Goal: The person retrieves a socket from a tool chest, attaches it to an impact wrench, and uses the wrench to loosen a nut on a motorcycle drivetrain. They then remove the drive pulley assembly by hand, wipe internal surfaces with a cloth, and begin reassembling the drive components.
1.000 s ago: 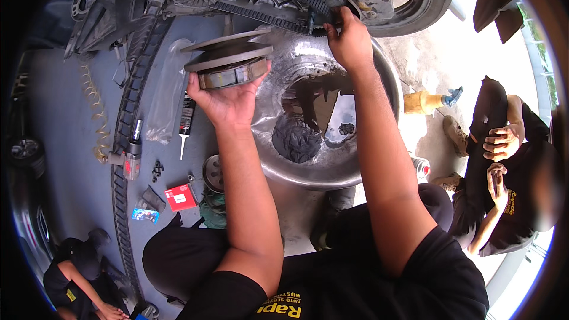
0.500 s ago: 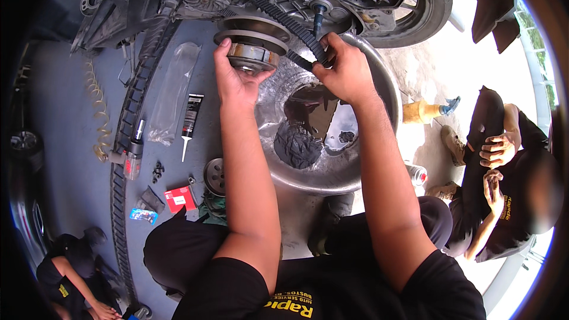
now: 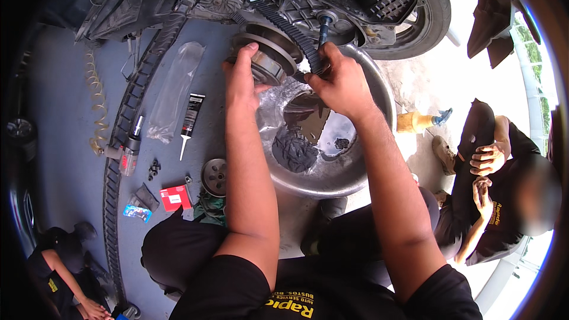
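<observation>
My left hand (image 3: 242, 80) grips a round metal scooter clutch pulley (image 3: 271, 66) from its left side, thumb on top; its other fingers are partly hidden. The pulley is tilted toward the right. A black toothed drive belt (image 3: 289, 28) runs from the scooter's engine side (image 3: 284, 1) to the pulley; how it sits in the groove is hard to see. My right hand (image 3: 341, 83) is closed on the belt's right-hand bend, thumb and fingers pinching it. Just above that hand, a bare bluish shaft (image 3: 324, 28) sticks out of the engine casing.
Below lies a metal basin (image 3: 338, 188) with dark liquid and a black rag (image 3: 295, 149). To the left are an impact wrench (image 3: 128, 154), a sealant tube (image 3: 192, 120), a red box (image 3: 176, 198) and a slotted metal disc (image 3: 214, 176). A person (image 3: 504, 189) sits at right, another (image 3: 62, 266) at lower left.
The pulley has tilted and shifted right, closer to my right hand. My right hand keeps its hold on the belt. The whole view has moved slightly.
</observation>
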The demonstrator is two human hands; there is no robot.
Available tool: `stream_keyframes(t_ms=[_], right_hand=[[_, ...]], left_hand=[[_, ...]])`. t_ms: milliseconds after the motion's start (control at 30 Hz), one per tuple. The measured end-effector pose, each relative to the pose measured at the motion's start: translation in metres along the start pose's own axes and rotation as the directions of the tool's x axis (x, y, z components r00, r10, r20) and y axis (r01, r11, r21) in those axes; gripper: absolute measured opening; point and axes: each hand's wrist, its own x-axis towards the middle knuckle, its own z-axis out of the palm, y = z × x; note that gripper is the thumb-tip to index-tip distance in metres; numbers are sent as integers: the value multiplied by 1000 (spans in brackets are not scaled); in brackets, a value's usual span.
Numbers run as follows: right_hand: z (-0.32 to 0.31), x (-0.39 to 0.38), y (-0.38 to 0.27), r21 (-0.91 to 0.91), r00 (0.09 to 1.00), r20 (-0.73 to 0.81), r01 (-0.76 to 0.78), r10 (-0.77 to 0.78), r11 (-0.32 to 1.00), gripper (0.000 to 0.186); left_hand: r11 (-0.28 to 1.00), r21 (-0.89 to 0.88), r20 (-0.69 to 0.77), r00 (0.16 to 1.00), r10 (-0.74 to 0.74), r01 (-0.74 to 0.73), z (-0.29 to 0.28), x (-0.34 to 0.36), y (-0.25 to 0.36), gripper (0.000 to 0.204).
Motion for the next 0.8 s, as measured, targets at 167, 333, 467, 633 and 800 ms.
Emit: stream_keyframes(t_ms=[167,333,467,633,800], right_hand=[[-3,-1,-3,44,999,-43,-10,12,999,47],[0,-2,-4,-10,984,-157,88,-88,996,38],[-1,2,0,148,994,-107,43,-28,988,41],[5,2,17,242,990,-140,24,10,970,42],[7,0,13,263,989,-149,32,8,964,42]], left_hand=[[990,98,-23,995,100,-98,13,-10,1,80],[984,136,-15,993,118,-115,12,-13,6,80],[957,240,7,986,167,-163,11,-7,7,95],[945,276,30,984,174,-175,16,-11,8,100],[930,323,41,985,169,-173,9,-5,10,98]])
